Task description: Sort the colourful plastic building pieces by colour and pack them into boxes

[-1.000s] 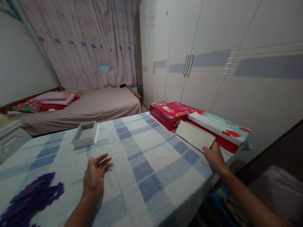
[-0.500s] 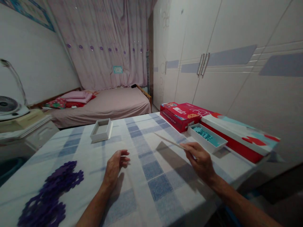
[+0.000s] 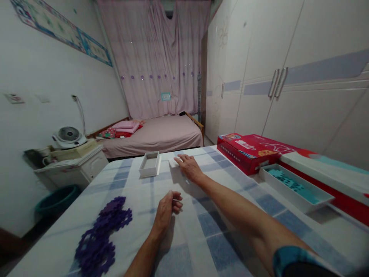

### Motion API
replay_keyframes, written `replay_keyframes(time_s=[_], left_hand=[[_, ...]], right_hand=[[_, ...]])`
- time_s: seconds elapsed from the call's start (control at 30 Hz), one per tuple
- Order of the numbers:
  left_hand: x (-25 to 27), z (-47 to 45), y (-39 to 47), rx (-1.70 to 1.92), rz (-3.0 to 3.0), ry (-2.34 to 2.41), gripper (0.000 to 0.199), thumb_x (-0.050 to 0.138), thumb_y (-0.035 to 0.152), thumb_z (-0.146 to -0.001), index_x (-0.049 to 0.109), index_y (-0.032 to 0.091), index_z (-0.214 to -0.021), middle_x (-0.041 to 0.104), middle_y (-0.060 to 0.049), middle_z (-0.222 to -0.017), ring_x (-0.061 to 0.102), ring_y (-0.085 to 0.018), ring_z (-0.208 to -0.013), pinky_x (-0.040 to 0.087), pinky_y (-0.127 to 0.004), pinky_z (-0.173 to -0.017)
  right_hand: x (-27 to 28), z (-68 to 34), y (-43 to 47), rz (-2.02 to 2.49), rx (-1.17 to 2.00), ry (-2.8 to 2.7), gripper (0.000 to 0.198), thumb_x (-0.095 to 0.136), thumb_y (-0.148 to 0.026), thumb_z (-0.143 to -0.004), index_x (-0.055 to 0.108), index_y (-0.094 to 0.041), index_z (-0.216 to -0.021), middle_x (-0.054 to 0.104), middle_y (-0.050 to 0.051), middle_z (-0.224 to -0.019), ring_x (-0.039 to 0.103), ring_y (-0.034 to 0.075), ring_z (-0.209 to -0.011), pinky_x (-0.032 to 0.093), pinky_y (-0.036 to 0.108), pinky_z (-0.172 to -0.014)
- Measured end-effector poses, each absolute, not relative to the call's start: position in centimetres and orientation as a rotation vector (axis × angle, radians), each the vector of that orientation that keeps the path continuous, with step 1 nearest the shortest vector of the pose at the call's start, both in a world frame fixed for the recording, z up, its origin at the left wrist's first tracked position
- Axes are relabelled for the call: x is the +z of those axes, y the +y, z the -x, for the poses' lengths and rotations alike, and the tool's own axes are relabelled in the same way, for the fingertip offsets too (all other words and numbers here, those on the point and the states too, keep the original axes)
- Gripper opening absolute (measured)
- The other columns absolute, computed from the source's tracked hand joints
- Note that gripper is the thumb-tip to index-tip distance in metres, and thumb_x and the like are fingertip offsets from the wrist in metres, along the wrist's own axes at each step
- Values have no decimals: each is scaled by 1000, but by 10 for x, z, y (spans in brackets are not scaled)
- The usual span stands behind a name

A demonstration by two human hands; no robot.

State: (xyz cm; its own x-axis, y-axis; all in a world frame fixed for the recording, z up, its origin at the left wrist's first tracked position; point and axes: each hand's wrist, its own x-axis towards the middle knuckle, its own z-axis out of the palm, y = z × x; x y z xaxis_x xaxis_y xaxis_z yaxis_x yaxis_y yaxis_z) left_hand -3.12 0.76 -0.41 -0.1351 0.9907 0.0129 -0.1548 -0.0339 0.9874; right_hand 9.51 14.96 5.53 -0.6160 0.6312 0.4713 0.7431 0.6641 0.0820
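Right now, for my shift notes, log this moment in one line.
right hand: at white panel; left hand: curled, holding nothing visible; purple pieces: on tablecloth; teal pieces: in white tray

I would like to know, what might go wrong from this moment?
The right hand is at the white lid, near a small white box; a slip might knock it. The teal pieces lie in an uncovered white tray, so a bump could spill them. The left hand might scatter the purple pieces on its left.
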Motion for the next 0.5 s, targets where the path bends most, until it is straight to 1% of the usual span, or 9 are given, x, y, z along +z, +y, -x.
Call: replay_keyframes(time_s=[0.03, 0.1, 0.2, 0.27, 0.37, 0.5], left_hand=[[-4, 31, 8, 1392, -1040, 1172, 61, 56, 70, -74, 67, 11, -86, 66, -9, -76, 57, -12, -55, 43, -25, -51], [-3, 31, 8, 1389, -1048, 1168, 60, 57, 70, -74, 67, 11, -86, 66, -9, -75, 57, -12, -55, 44, -26, -52], [-1, 31, 7, 1383, -1071, 1173, 60, 57, 69, -74, 67, 11, -85, 66, -9, -76, 57, -13, -56, 44, -26, -53], [-1, 31, 7, 1388, -1079, 1179, 59, 57, 69, -74, 67, 11, -85, 66, -9, -76, 57, -13, -57, 44, -26, -53], [-2, 30, 7, 1391, -1073, 1189, 57, 58, 66, -75, 68, 12, -86, 67, -10, -78, 57, -13, -59, 44, -25, -54], [-4, 31, 7, 1395, -1064, 1211, 53, 60, 64, -74, 69, 13, -86, 68, -10, -78, 58, -14, -60, 44, -26, -55]], right_hand=[[51, -90, 149, 1110, -305, -2490, 44, 46, -23, -93, 44, -18, -137, 45, 13, -142, 43, 26, -121, 37, 40, -91], [42, -92, 140, 1168, -172, -2522, 48, 54, -27, -88, 46, -18, -135, 45, 13, -142, 42, 27, -125, 37, 41, -93], [32, -134, 114, 1208, -141, -2518, 47, 56, -27, -84, 51, -19, -130, 48, 13, -140, 43, 28, -125, 38, 43, -95], [31, -184, 92, 1263, -261, -2427, 47, 55, -22, -83, 51, -16, -130, 49, 16, -138, 42, 28, -127, 36, 44, -98], [33, -270, 56, 1497, -573, -2125, 45, 50, -22, -86, 49, -12, -130, 50, 18, -135, 40, 31, -127, 32, 46, -100], [22, -359, 7, 1805, -858, -1796, 46, 46, -27, -87, 46, -13, -130, 55, 18, -124, 45, 32, -117, 30, 49, -97]])
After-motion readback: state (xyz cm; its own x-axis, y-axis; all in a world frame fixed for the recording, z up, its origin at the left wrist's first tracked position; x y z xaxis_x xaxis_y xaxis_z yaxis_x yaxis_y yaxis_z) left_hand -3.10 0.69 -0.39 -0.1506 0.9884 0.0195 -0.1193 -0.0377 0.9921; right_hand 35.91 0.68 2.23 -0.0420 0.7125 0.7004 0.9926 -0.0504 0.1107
